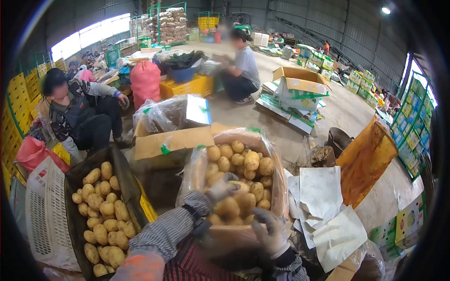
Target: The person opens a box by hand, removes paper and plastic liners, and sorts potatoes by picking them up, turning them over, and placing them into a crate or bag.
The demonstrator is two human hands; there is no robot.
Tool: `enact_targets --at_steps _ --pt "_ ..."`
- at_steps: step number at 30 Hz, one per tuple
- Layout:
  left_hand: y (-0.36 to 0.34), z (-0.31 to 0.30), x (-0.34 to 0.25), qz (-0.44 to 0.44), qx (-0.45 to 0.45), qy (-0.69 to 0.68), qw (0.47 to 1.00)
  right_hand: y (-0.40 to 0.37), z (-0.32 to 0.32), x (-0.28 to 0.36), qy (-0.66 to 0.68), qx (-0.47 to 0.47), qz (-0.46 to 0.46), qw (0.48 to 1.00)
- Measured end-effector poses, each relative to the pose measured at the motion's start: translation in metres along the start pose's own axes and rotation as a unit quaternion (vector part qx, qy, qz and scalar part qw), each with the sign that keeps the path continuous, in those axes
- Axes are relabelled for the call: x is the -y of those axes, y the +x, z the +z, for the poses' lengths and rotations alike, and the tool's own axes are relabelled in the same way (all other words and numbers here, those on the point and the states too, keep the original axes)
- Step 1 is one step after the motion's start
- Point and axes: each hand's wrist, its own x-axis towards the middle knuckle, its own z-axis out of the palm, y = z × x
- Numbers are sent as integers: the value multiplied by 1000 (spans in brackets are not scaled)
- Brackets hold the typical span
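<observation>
In the head view, my left hand [221, 188] wears a grey-tipped work glove and reaches over the left side of a plastic-lined cardboard box [276, 180]. Its fingers stretch toward the potatoes [251, 160] that fill this box, close to a potato [242, 188] at the fingertips. Below it, large potatoes [227, 207] look smeared by motion. My right hand [272, 232], gloved too, is at the box's near right corner with thumb and fingers apart and nothing between them. To the left, a dark-lined crate [129, 175] holds many more potatoes [108, 208].
A white slotted basket [49, 210] leans beside the crate. Paper sheets [328, 206] and an orange-brown stained board [368, 159] are on the right. One person [79, 112] sits at left; another person [241, 68] squats ahead near an open carton [302, 86]. A pink sack [145, 82] stands behind.
</observation>
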Motion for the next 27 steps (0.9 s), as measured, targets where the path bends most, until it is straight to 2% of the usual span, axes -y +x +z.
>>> enact_targets --at_steps 3,4,6,8,9,10,12,15,16,18,20,22,25,27 --pt "-73 31 -51 45 -8 -252 967 -6 12 -32 71 -74 72 992" --pt "-92 42 -50 133 6 -223 966 -6 13 -37 133 -74 89 984" --pt "-126 56 -61 133 32 -305 942 2 12 -30 254 -67 82 961" --pt "-150 77 -62 165 12 -306 938 9 13 -10 368 -51 37 928" --pt "-154 87 -58 180 7 -313 932 7 12 -12 315 -46 42 947" --pt "-155 89 -56 117 21 -356 927 8 13 -14 268 -38 42 962" --pt "-161 87 -59 237 14 -87 967 2 12 -23 248 -21 61 967" --pt "-159 83 -54 263 40 -11 964 5 8 -22 191 -10 45 981" --pt "-159 81 -56 254 54 -26 965 9 7 -15 160 -14 25 987" --pt "-159 82 -56 184 73 -134 971 8 4 1 150 -32 91 984" --pt "-155 82 -56 65 72 -311 946 8 7 -12 160 -91 104 977" --pt "-154 80 -53 39 94 -395 913 4 13 -53 194 -188 69 960" --pt "-154 80 -55 41 95 -449 887 17 -6 -30 251 -148 47 955" --pt "-154 81 -54 56 89 -439 892 20 11 -16 266 -179 62 945"
